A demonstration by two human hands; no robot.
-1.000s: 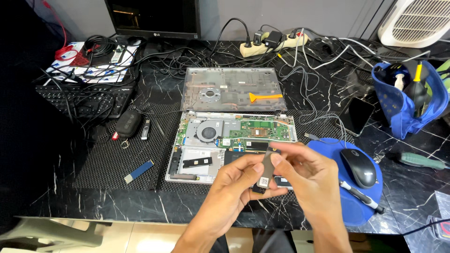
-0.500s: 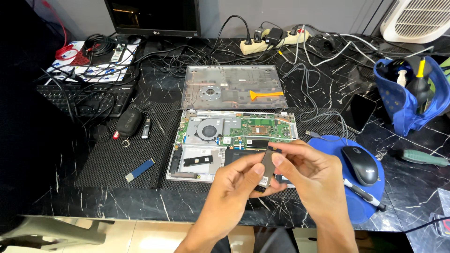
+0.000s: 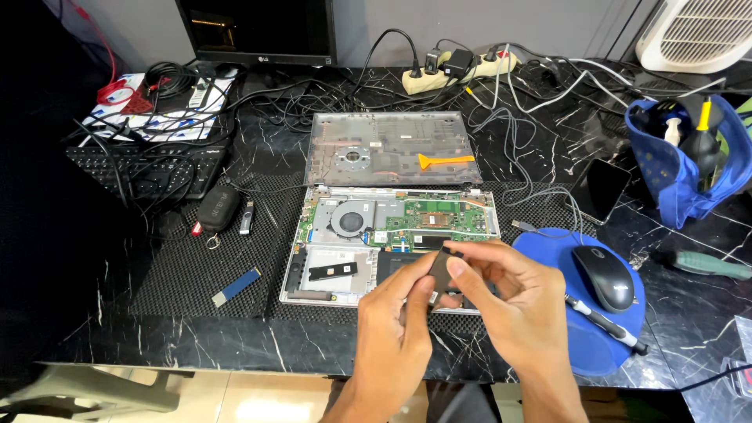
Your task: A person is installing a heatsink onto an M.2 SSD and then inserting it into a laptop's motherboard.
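A small dark flat component is pinched between my left hand and my right hand, held just above the front edge of an opened laptop. The laptop's green board and round fan are exposed. Its removed grey bottom cover lies behind it with an orange pry tool on top. My hands hide the laptop's front right corner.
A black mouse sits on a blue pad with a pen at right. A blue memory stick, a key fob, a keyboard, tangled cables, a power strip, a phone and a blue tool bag surround the mat.
Both hands have stayed over the laptop's front edge, turning the small dark component slightly between the fingers. Nothing else on the table has moved.
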